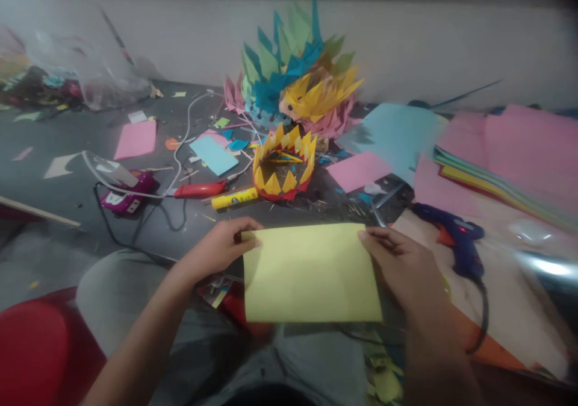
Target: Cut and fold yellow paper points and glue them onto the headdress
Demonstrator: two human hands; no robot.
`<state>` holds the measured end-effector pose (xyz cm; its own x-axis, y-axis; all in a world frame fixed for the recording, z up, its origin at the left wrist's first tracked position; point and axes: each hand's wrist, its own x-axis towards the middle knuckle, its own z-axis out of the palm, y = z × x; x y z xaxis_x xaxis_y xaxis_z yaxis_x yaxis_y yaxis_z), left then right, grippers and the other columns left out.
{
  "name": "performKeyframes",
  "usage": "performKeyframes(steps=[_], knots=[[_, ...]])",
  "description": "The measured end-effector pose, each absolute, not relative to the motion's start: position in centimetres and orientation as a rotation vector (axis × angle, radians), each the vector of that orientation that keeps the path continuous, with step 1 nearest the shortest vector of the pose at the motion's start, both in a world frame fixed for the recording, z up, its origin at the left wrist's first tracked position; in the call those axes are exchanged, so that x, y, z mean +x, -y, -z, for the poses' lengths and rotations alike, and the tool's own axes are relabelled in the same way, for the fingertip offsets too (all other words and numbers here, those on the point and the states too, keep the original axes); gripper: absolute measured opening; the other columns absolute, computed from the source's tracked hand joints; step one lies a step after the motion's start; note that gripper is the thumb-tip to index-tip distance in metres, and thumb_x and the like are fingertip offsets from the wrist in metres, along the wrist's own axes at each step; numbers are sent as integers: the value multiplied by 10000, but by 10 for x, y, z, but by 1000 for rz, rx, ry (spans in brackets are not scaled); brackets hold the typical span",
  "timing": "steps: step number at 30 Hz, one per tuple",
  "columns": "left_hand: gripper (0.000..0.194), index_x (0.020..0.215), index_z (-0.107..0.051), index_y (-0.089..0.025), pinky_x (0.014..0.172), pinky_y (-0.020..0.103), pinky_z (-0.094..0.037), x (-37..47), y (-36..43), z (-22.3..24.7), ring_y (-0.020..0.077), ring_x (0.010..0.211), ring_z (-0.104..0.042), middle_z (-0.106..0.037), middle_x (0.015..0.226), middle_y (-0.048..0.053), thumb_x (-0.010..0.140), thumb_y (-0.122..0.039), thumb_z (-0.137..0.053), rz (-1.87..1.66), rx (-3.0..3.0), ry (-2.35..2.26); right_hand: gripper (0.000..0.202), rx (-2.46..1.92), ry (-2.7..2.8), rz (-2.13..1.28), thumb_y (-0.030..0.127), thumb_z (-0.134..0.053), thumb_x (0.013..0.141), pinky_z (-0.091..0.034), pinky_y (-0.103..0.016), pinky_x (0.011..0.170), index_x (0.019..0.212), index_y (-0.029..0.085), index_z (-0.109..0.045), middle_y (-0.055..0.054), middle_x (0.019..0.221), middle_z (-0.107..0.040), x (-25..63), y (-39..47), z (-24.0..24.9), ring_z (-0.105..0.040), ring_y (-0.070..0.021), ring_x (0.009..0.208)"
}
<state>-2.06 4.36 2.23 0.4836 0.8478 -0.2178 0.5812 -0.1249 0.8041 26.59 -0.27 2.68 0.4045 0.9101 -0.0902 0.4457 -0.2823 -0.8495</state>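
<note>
A plain yellow sheet of paper (311, 276) is stretched between my two hands, over the table's front edge. My left hand (232, 243) pinches its upper left corner. At the upper right corner, the thumb and fingers of my right hand (401, 264) grip the sheet. Just beyond it stands a ring of folded yellow and red paper points (284, 180). A yellow glue tube (235, 199) lies beside that ring, next to a red-handled tool (201, 188) with a cord.
Behind stands a large folded-paper model (293, 81) in several colours. A blue glue gun (465, 237) with a lit red light lies at right, near stacked coloured sheets (528, 147). A purple power adapter (129, 192) and cables are at left. A red stool (40, 358) stands below.
</note>
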Motion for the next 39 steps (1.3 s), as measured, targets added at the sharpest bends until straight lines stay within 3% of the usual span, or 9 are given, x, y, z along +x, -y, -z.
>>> performKeyframes(steps=[7,15,20,22,24,28,32,35,39], knots=[[342,1154,-508,-223,683,295,-437,-1,-71,-33,228,866,-609,-619,1055,74,836,-152,-403,-9,2394,-1432,158,-1994,1795,-449,315,-548,749,-385,-265,580,734,184,-636,-40,687,-657,263,-52,-21,-574,-167,622],[213,953,-618,-140,783,370,-442,21,-79,-41,271,1009,-530,-579,1042,134,865,-121,-425,222,2989,-1372,166,-2051,2052,-244,234,-493,800,-346,-253,602,808,160,-641,-67,795,-671,255,-77,-12,-589,-174,725],[232,1062,-556,-137,805,315,-454,26,-77,-33,194,986,-549,-576,1094,102,875,-88,-428,257,3130,-943,175,-2094,2068,-233,232,-492,821,-361,-251,625,879,153,-637,-67,812,-675,253,-76,-12,-600,-175,754],[207,1061,-548,-138,764,297,-466,26,-77,-32,184,937,-569,-598,1026,89,886,-135,-438,257,3056,-957,186,-2137,2098,-232,230,-476,838,-368,-255,638,896,152,-635,-71,846,-674,249,-75,-17,-606,-181,781],[264,1045,-555,-134,737,305,-476,26,-74,-32,213,954,-565,-595,1029,102,876,-327,-492,209,2969,-1048,205,-2219,2139,-159,221,-460,850,-373,-263,644,929,135,-629,-93,903,-665,242,-70,-28,-610,-200,825],[783,1071,-550,-105,789,348,-475,28,-63,-33,289,1044,-520,-558,1124,150,604,-733,-568,153,2815,-1163,412,-2298,2164,39,234,-508,833,-374,-269,598,1224,106,-490,-140,1064,-621,218,-39,-56,-617,-228,856],[960,1165,-491,-60,866,370,-444,28,-53,-33,313,1119,-464,-503,1212,190,517,-760,-599,158,2770,-1187,290,-2168,2295,-167,234,-430,879,-332,-242,514,1123,237,-588,-42,947,-673,190,8,-60,-638,-157,720],[887,1215,-449,-58,890,390,-424,28,-50,-34,316,1171,-424,-469,1261,201,601,-676,-611,179,2753,-1215,259,-1993,2442,-273,280,-432,881,-268,-240,457,1023,284,-649,0,735,-682,177,36,-43,-637,-136,641],[793,1231,-436,-71,901,400,-408,29,-48,-37,323,1212,-392,-448,1291,199,656,-585,-621,239,2718,-1233,324,-1953,2454,-185,336,-407,878,-227,-237,433,1103,293,-636,-16,663,-695,173,53,-22,-627,-124,562]])
